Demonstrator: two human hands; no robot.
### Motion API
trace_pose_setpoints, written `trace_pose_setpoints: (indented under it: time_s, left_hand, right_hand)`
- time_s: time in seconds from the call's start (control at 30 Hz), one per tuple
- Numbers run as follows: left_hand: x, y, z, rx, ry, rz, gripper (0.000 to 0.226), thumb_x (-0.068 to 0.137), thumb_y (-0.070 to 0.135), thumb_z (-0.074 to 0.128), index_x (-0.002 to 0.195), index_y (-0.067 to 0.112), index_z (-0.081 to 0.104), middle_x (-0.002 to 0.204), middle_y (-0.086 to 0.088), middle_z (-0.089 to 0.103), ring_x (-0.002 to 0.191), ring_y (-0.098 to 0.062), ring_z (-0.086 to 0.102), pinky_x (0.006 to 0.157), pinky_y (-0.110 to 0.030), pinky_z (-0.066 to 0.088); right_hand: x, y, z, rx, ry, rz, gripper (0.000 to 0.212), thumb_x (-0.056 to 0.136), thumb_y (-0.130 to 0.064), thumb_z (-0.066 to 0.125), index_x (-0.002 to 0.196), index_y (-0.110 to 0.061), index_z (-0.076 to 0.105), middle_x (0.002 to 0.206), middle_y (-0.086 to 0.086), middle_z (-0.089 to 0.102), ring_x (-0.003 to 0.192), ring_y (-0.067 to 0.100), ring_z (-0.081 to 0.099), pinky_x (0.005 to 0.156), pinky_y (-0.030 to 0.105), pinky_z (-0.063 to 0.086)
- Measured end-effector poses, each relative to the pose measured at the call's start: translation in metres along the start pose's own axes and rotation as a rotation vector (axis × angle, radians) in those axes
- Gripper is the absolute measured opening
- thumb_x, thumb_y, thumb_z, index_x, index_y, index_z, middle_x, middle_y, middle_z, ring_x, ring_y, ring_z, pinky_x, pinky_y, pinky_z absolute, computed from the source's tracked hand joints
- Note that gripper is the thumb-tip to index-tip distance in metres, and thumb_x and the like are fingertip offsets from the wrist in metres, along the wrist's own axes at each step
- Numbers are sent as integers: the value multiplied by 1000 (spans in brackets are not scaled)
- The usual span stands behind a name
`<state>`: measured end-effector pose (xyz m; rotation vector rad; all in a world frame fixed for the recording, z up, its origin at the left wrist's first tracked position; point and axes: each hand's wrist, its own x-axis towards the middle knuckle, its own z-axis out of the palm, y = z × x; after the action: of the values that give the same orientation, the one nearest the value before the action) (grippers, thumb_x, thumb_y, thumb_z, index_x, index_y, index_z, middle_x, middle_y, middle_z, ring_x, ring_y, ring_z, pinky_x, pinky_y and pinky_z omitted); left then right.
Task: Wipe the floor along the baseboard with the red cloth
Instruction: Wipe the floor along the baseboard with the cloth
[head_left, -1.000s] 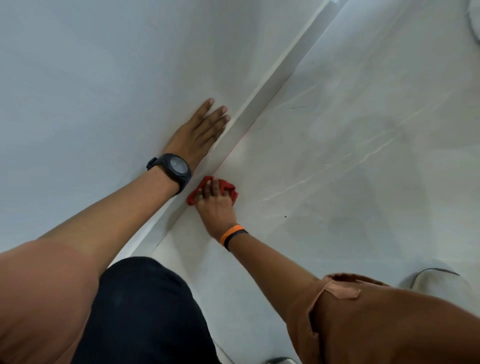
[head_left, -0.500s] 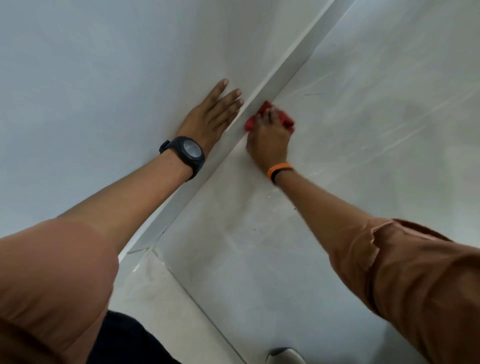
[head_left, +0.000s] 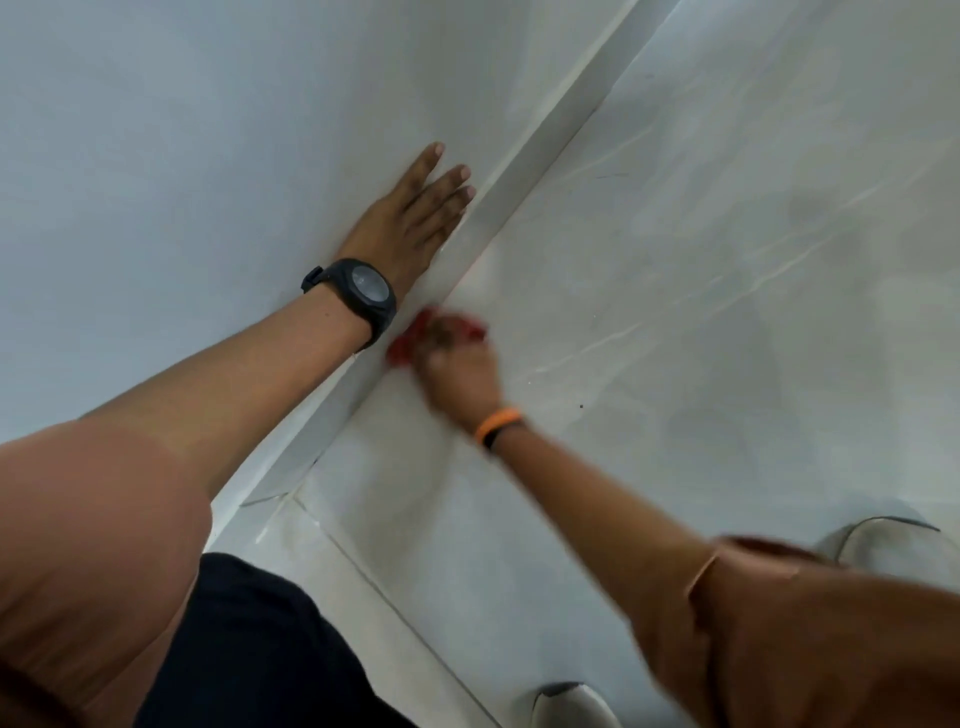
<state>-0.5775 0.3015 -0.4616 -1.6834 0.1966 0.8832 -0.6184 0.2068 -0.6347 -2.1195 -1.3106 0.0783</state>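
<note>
My right hand (head_left: 460, 371), blurred by motion and wearing an orange wristband, presses a crumpled red cloth (head_left: 402, 347) onto the pale marble floor (head_left: 675, 322) right where it meets the baseboard (head_left: 524, 161). The cloth shows only at my fingertips; most of it is under my hand. My left hand (head_left: 410, 221), with a black watch on the wrist, lies flat with fingers spread on the white wall (head_left: 182, 156) just above the baseboard, holding nothing.
The baseboard runs diagonally from lower left to upper right. A tile joint (head_left: 395, 597) crosses the floor near my dark-trousered knee (head_left: 249, 649). Grey shoe tips show at the bottom (head_left: 571, 704) and at the right (head_left: 883, 545).
My right hand has slid the cloth back toward me along the baseboard, from beside my left fingertips to below my left wrist. The left hand stays planted on the wall.
</note>
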Motion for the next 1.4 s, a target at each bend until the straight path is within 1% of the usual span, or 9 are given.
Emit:
trace_pose_setpoints:
  time_s: [0.1,0.23,0.33,0.47,0.6,0.83,1.0,1.23,1.4]
  left_hand:
    - [-1,2,-7,20,1,0,100,97,62,37,160,4,-15,166,-15,-22,153,-39,-19,121,-65,-7]
    - [-3,2,-2,19,-4,-9,104,95,64,42,160,6,-15,166,-14,-23,153,-37,-20,120,-65,-9]
    - [-2,1,-3,23,-5,-5,103,95,64,41,161,7,-15,166,-13,-23,153,-37,-20,121,-64,-9]
    - [-1,-1,-3,26,18,-1,97,99,61,33,160,3,-15,166,-15,-22,153,-38,-19,122,-62,-8]
    - [-2,-1,2,25,50,-41,97,99,62,30,159,1,-16,166,-16,-22,153,-38,-19,123,-59,-9]
    - [6,4,7,77,59,-47,107,93,70,36,160,4,-15,165,-18,-24,153,-39,-20,121,-64,-8]
    - [6,1,6,86,69,-45,108,91,74,36,162,7,-12,166,-16,-21,153,-38,-19,122,-62,-7]
    - [-5,6,12,62,75,-120,111,90,75,37,161,5,-14,166,-16,-20,154,-38,-17,123,-60,-6]
    - [-5,3,7,45,98,-99,96,99,60,34,161,3,-13,166,-16,-20,154,-36,-17,123,-60,-6]
  right_hand:
    - [55,79,-51,-171,211,193,14,79,-25,75,88,-14,76,94,11,75,86,28,70,58,32,56]
    - [78,101,-66,-109,-4,335,34,89,-30,63,121,-21,70,141,9,58,132,23,52,94,39,49]
    - [71,86,-56,-51,50,418,36,85,-23,66,121,-19,69,141,8,58,132,23,53,95,40,50]
    - [30,49,-28,-39,190,206,32,66,-20,86,96,-11,77,110,16,74,97,31,72,64,37,61]
    - [8,19,-20,74,32,131,26,85,-38,72,105,-22,76,118,6,73,108,25,69,72,35,59]
    - [37,16,-57,555,297,905,34,98,-44,55,126,-27,66,113,-2,75,97,17,69,83,26,50]
    - [66,-22,-37,626,244,932,46,102,-41,46,137,-13,56,134,11,64,109,30,66,96,40,53]
    - [90,14,-49,696,382,1026,37,101,-40,52,118,-11,68,108,13,74,97,34,68,88,43,54]
    - [27,-13,-26,385,77,623,43,103,-31,47,138,-7,53,130,18,65,112,34,64,87,35,51]
